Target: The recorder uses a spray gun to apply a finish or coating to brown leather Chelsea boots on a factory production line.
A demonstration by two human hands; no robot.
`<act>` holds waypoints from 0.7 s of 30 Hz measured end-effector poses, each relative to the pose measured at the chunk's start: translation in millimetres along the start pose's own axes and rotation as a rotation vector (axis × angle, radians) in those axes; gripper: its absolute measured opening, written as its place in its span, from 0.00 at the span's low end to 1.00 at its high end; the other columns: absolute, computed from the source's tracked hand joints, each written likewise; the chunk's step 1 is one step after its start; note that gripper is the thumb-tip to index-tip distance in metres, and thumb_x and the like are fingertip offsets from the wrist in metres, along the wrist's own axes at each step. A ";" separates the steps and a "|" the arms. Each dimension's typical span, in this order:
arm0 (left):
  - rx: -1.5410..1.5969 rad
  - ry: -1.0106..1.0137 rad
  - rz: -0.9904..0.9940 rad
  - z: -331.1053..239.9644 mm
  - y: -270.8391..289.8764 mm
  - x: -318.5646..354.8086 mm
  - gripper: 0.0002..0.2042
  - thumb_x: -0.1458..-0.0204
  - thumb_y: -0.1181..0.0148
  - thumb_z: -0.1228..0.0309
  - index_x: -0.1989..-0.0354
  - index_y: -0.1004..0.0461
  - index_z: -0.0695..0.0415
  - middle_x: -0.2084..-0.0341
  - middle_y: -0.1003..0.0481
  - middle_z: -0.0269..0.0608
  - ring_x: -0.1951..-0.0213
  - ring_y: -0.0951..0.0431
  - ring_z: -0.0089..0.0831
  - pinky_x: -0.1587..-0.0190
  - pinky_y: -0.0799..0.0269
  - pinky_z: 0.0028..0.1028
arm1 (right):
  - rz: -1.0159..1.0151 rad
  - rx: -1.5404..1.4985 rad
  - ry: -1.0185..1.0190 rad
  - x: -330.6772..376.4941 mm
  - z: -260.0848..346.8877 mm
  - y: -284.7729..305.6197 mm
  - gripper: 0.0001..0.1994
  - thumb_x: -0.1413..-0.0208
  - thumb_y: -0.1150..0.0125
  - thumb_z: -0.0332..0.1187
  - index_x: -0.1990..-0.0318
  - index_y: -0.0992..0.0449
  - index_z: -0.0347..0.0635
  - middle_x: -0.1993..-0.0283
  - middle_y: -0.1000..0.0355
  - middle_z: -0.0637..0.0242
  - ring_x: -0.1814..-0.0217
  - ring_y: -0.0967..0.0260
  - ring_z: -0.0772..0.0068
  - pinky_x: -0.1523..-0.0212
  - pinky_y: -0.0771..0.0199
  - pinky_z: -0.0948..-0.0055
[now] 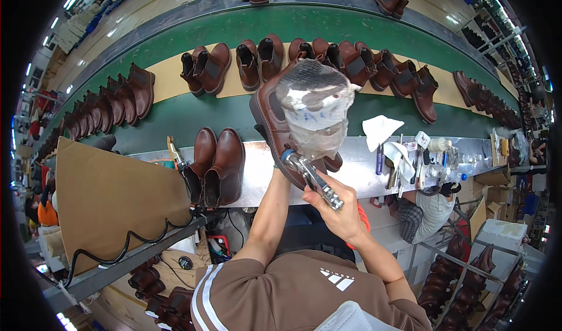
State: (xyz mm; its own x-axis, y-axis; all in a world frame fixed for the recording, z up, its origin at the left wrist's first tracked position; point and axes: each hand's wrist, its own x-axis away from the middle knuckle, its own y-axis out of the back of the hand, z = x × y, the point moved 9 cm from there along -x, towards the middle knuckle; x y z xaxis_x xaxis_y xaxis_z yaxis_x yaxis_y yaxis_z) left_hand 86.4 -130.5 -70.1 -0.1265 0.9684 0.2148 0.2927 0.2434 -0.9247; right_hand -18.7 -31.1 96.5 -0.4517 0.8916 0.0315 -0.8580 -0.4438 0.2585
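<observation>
Dozens of brown boots [211, 67] all over this workshop, with most of the nearby ones lined up on a green surface [234, 117] running from ten round to two o'clock. Closer in is a shiny metal bench [260, 164]: two boots [228, 158] at eight o'clock, white cloths [380, 129] and loose tools around three. Big cardboard sheet [117, 202] at eight too, further out, and a seated co-worker [430, 211] plus loaded boot racks [468, 266] at four.

Right hand [342, 208] is wrapped tight around a metal gun [316, 181] with a blue tip. The held-up boot [268, 105] sits at eleven o'clock from that grip, tip right up by its lower edge; can't tell if they touch. Some plastic-wrapped bundle [316, 114] covers part of it. Left hand's hidden behind the boot, so no clue how it's gripping.
</observation>
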 end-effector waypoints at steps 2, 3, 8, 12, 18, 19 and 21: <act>-0.004 -0.002 0.003 -1.7 0.9 4.2 0.20 0.41 0.57 0.63 0.44 0.37 0.60 0.48 0.32 0.40 0.48 0.32 0.33 0.42 0.39 0.31 | -0.106 -0.101 0.021 2.7 0.8 9.9 0.15 0.46 0.38 0.32 0.59 0.27 0.27 0.69 0.28 0.65 0.71 0.34 0.79 0.69 0.33 0.79; -0.009 -0.006 0.007 -2.8 1.5 8.4 0.20 0.41 0.57 0.63 0.44 0.37 0.60 0.48 0.32 0.40 0.48 0.32 0.33 0.42 0.39 0.31 | -0.147 -0.142 0.078 6.0 5.2 15.7 0.15 0.46 0.38 0.32 0.59 0.27 0.27 0.69 0.28 0.65 0.71 0.34 0.79 0.69 0.33 0.79; -0.052 -0.025 0.034 -12.6 10.7 48.0 0.20 0.41 0.58 0.63 0.44 0.37 0.60 0.48 0.32 0.40 0.48 0.32 0.33 0.42 0.39 0.32 | -0.192 -0.136 -0.023 22.4 -3.3 40.4 0.21 0.50 0.35 0.27 0.49 0.30 0.29 0.66 0.27 0.63 0.67 0.30 0.78 0.65 0.29 0.79; -0.094 -0.035 0.059 -14.2 14.7 69.1 0.20 0.40 0.58 0.63 0.44 0.37 0.60 0.48 0.32 0.40 0.48 0.32 0.33 0.42 0.39 0.32 | -0.235 -0.108 0.015 18.0 3.6 60.6 0.18 0.49 0.36 0.29 0.53 0.29 0.26 0.70 0.27 0.63 0.69 0.31 0.78 0.66 0.30 0.79; -0.131 -0.025 0.095 -8.2 12.4 73.1 0.20 0.40 0.59 0.62 0.44 0.37 0.60 0.48 0.32 0.40 0.48 0.32 0.33 0.42 0.39 0.32 | -0.079 0.052 0.054 11.3 17.5 59.9 0.18 0.48 0.37 0.29 0.51 0.30 0.27 0.66 0.26 0.55 0.66 0.26 0.70 0.64 0.28 0.74; -0.141 -0.023 0.096 -8.4 12.7 73.6 0.20 0.40 0.59 0.62 0.44 0.37 0.60 0.48 0.32 0.40 0.48 0.32 0.33 0.42 0.39 0.32 | -0.071 0.034 0.041 12.1 16.1 59.6 0.18 0.48 0.37 0.29 0.51 0.30 0.27 0.66 0.26 0.55 0.66 0.26 0.70 0.64 0.28 0.74; -0.147 -0.022 0.102 -8.1 13.4 73.4 0.20 0.40 0.59 0.62 0.44 0.37 0.59 0.48 0.32 0.40 0.48 0.32 0.33 0.42 0.39 0.32 | -0.071 0.128 0.016 14.0 11.9 58.8 0.19 0.49 0.36 0.30 0.51 0.29 0.29 0.66 0.26 0.53 0.66 0.26 0.68 0.64 0.29 0.73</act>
State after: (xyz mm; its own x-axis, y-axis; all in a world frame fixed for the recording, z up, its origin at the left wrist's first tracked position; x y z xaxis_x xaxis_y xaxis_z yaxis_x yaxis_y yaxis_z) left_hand 88.7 -55.7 -64.1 -0.1090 0.9875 0.1138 0.4399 0.1506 -0.8853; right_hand -72.6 -43.7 123.6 -0.3961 0.9182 -0.0066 -0.8502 -0.3640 0.3803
